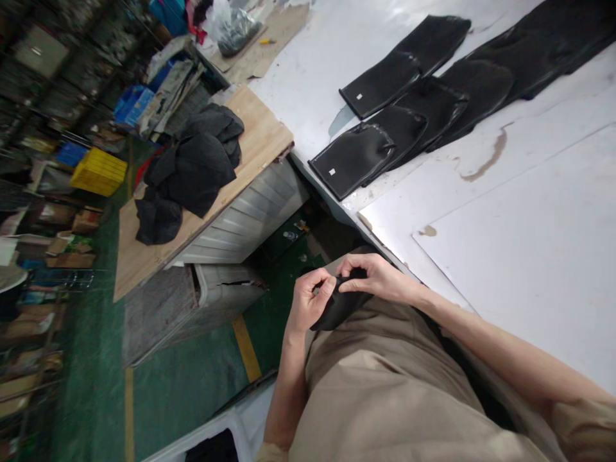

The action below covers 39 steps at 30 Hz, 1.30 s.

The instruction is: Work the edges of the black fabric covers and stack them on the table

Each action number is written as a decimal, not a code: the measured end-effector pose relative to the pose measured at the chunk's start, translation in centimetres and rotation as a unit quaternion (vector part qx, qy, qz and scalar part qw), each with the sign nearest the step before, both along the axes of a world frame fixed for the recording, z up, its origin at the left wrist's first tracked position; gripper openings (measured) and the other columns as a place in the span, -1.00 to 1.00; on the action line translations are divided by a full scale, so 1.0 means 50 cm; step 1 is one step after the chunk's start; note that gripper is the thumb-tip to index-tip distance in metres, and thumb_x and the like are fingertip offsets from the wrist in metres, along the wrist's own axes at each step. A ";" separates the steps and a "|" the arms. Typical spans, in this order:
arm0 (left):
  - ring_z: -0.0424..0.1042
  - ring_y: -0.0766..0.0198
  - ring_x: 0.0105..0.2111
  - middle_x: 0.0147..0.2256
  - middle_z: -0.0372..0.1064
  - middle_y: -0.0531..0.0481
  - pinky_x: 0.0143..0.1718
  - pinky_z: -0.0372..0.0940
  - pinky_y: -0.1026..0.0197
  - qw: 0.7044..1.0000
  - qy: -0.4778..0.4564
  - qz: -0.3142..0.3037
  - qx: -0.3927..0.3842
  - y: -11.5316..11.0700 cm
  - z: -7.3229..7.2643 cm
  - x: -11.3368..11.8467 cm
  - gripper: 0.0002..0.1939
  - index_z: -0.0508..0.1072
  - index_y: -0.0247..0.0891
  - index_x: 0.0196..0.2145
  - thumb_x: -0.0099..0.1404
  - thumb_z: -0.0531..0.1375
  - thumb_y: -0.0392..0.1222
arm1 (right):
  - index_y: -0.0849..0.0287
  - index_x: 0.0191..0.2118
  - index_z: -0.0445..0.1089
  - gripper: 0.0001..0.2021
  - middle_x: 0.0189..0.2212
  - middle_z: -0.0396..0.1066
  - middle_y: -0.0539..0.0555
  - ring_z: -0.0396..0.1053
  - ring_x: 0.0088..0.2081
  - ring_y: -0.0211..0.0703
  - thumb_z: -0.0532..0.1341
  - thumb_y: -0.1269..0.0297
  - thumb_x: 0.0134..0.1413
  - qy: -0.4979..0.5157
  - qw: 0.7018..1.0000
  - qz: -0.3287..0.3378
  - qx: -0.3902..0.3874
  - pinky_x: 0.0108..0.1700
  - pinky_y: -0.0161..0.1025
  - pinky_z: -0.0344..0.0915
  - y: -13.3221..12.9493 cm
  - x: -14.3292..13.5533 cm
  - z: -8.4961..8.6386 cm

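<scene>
Close to my waist, a black pliable piece [331, 316] is held between both hands; its exact kind cannot be made out. My left hand [309, 300] pinches the piece's upper edge between thumb and fingers. Just to the right, my right hand [370, 277] grips the same edge with bent fingers, its thumb close to the left one. Part of the piece is hidden behind the hands. On the white table, flat shiny black pieces [368, 151] lie overlapped in a long row, and another black piece [385, 80] lies beside them, with a small white mark near its end.
Dark cloth pieces [197, 167] are heaped on a wooden board [260, 128] to the left. The white table [539, 212] runs along my right side. A white bin [231, 423] with something black inside stands low in front. Shelves and a yellow crate [99, 172] are farther left.
</scene>
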<state>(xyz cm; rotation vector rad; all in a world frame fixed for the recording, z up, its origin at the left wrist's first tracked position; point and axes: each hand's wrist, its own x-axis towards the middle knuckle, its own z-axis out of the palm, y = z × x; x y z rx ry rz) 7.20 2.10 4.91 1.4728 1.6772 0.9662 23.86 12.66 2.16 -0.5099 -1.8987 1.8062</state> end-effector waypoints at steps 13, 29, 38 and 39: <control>0.05 0.37 -0.48 -0.53 0.01 0.10 -0.42 0.05 0.30 0.996 -0.048 0.061 -0.032 0.003 -0.015 0.021 -0.64 0.15 -0.25 -0.55 0.37 0.06 -0.07 | 0.20 -0.41 0.32 -0.79 -0.19 0.42 0.12 0.39 -0.12 -0.12 0.34 0.25 0.07 0.098 0.994 0.044 0.010 -0.04 -0.18 0.29 0.005 0.000 -0.009; 0.03 0.34 -0.49 -0.53 -0.02 0.10 -0.43 0.02 0.27 0.997 0.000 0.071 -0.037 0.007 -0.024 0.022 -0.60 0.13 -0.23 -0.54 0.41 -0.01 0.00 | 0.21 -0.34 0.41 -0.78 -0.17 0.42 0.13 0.40 -0.08 -0.09 0.33 0.15 0.08 0.080 0.994 0.072 -0.023 0.03 -0.14 0.27 0.018 0.007 -0.010; 0.11 0.34 -0.45 -0.50 0.09 0.07 -0.41 0.07 0.28 0.996 -0.061 0.054 -0.037 0.005 -0.029 0.013 -0.59 0.27 -0.26 -0.48 0.40 -0.01 0.08 | 0.24 -0.34 0.39 -0.73 -0.36 0.39 0.03 0.32 -0.29 -0.19 0.28 0.10 0.11 -0.004 0.998 0.035 -0.051 -0.21 -0.27 0.24 0.016 0.005 -0.008; 0.10 0.35 -0.47 -0.51 0.09 0.08 -0.43 0.06 0.29 0.995 -0.076 0.049 -0.041 0.004 -0.030 0.010 -0.59 0.29 -0.26 -0.48 0.37 0.04 0.10 | 0.25 -0.34 0.39 -0.73 -0.39 0.37 0.02 0.30 -0.33 -0.22 0.28 0.09 0.12 -0.013 0.998 0.035 -0.053 -0.26 -0.29 0.22 0.016 0.005 -0.008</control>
